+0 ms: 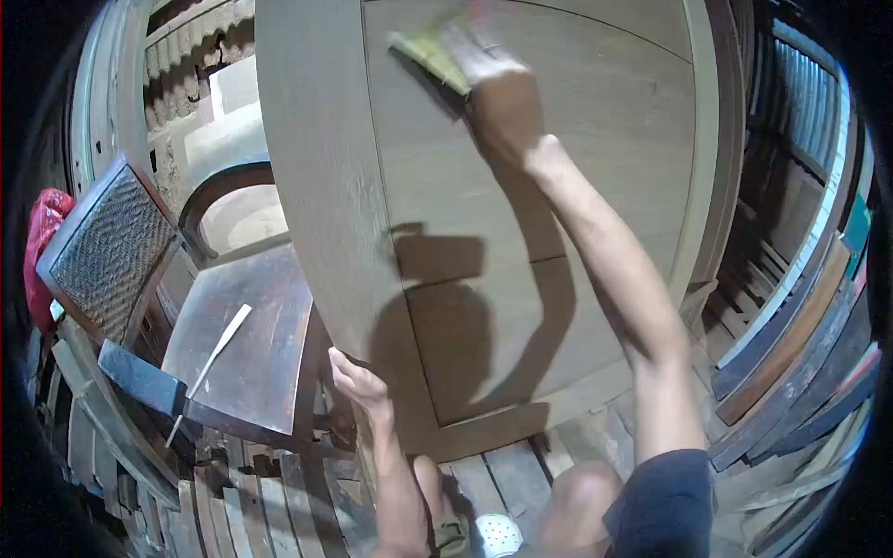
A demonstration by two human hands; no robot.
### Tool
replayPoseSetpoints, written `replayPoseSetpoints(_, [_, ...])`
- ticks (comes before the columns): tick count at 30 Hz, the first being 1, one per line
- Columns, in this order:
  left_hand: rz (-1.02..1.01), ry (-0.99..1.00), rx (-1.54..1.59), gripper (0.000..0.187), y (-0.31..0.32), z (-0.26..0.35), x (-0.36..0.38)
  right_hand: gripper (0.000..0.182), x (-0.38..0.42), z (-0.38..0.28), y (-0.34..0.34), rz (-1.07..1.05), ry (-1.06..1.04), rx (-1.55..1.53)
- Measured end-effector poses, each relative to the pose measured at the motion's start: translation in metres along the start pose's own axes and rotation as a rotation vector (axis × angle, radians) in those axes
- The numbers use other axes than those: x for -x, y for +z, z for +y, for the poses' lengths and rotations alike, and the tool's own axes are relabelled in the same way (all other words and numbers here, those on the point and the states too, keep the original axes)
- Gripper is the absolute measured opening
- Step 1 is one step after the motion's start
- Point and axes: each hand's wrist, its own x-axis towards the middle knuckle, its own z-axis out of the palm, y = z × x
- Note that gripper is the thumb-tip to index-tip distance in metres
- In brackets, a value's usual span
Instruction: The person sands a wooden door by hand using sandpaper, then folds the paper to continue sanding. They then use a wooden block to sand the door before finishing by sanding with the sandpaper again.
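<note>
Sandpaper (430, 58), thin and floppy, we press flat under our right hand (484, 58); left hand (358, 381) fingers curl around the heavy, stiff door panel (521, 232) edge.

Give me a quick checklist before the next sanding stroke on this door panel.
1. Right hand pressed on the yellow-green sanding sheet, flat against the wooden door panel: ok.
2. Left hand gripping the panel's lower left edge to steady it: ok.
3. Panel's bottom edge resting on the plank floor: appears ok; the contact is partly hidden.
4. Sheet's grit and wear: cannot tell, motion-blurred.
5. Dark wooden chair crowding the panel's left side, with a thin pale stick on its seat: not ok for free movement there.
</note>
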Motion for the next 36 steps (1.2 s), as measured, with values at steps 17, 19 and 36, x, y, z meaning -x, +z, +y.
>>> replayPoseSetpoints(17, [-0.141,0.203,-0.073,0.059,-0.015,-0.045,-0.011,0.03,0.119,0.174,-0.04,0.281,1.037,0.388])
replayPoseSetpoints(19, [-0.087,0.039,0.049,0.064,-0.006,-0.031,-0.007,0.032,0.098,0.162,-0.043,0.232,1.227,0.365])
replayPoseSetpoints(36, [-0.096,0.105,-0.062,0.063,-0.01,-0.04,-0.007,0.036,0.179,0.206,-0.084,0.145,1.021,0.067])
